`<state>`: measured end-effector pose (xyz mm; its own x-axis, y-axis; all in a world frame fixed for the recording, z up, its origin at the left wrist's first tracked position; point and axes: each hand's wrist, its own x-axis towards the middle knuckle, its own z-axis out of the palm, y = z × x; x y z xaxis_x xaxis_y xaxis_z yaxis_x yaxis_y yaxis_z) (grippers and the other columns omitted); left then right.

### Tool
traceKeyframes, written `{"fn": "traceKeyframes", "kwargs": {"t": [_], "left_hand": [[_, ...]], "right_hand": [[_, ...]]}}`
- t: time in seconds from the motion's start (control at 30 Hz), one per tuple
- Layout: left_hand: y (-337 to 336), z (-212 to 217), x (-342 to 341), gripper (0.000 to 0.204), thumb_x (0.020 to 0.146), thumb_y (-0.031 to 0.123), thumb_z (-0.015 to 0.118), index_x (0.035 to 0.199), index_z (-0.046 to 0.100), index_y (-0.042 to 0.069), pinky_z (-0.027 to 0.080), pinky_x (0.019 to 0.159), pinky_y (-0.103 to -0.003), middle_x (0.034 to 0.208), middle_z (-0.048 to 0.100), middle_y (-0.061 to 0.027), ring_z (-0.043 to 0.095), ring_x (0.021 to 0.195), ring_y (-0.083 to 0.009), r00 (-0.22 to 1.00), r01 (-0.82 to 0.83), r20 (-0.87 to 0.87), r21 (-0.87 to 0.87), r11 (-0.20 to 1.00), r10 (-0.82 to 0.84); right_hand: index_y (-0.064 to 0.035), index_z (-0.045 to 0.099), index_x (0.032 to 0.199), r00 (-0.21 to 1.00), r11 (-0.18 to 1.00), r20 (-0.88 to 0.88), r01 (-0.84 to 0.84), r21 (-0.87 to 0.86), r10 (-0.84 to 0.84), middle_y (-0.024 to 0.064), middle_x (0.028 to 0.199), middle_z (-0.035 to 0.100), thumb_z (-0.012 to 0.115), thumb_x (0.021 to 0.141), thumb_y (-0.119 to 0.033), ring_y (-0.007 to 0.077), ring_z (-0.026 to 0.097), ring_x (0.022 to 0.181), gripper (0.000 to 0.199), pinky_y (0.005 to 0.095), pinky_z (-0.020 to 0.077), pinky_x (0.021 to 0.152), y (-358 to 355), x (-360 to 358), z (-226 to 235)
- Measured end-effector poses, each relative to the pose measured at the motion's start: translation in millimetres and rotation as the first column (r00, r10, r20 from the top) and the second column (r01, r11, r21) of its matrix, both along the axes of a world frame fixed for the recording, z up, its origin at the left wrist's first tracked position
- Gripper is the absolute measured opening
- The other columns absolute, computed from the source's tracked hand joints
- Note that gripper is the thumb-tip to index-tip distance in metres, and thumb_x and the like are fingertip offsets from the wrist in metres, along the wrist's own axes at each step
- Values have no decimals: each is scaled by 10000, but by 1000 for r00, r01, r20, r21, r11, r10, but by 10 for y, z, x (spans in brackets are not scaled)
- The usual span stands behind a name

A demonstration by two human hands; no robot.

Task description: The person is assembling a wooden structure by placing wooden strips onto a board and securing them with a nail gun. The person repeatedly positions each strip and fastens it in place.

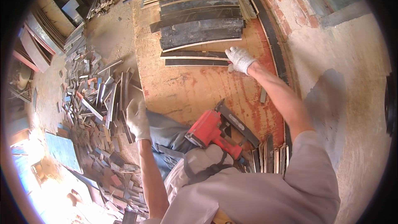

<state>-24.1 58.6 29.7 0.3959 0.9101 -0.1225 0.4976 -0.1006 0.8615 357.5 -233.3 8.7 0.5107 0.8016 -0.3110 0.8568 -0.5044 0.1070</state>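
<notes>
**Right hand on the lowest dark strip, nail gun waiting near your lap**

Take the red nail gun (211,130) as your landmark. It lies on the worn board surface (199,87) just in front of your body, its long magazine running off to the right and slightly away from you.

Your right hand (239,59), gloved, is stretched well beyond the nail gun and rests on the right end of the nearest dark strip (195,62). The fingers lie on the strip's end rather than wrapping around it, so the grip reads as a flat press; whether the thumb hooks the edge I cannot tell. The strip lies with its long axis left to right, parallel to the stack of dark strips (201,29) further beyond it, and its right end points at your glove.

To handle it well, I judge you should keep the fingertips over the end and move it along its length, so it stays square to the others.

Your left hand (138,120), also gloved, hangs left of the nail gun by the surface's edge, above the scrap wood pile (95,108); fingers loosely curled, holding nothing I can see.
</notes>
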Motion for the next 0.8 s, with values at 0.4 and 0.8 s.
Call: {"fn": "traceKeyframes", "kwargs": {"t": [0.4, 0.8], "left_hand": [[-340, -387, 326, 495, 920, 189, 798, 1364, 682, 4, 531, 1011, -377, 1308, 721, -137, 678, 1194, -280, 959, 205, -211, 50, 977, -191], [-321, -346, 413, 555, 777, 232, 933, 1198, 735, -71, 563, 924, -361, 1070, 776, -179, 729, 990, -250, 961, -60, -276, -96, 994, 32]], "right_hand": [[-27, 633, 1238, 951, 888, -203, -124, 443, 234, 208, 1076, 705, 720, 872, -79, 402, 673, 1105, 380, 527, 541, 942, -399, -938, -115], [-42, 724, 1214, 588, 252, -693, 807, 534, -416, 141, 1123, 751, 863, 835, -73, 249, 728, 1024, 405, 370, 579, 879, -937, -1664, -248]]}}
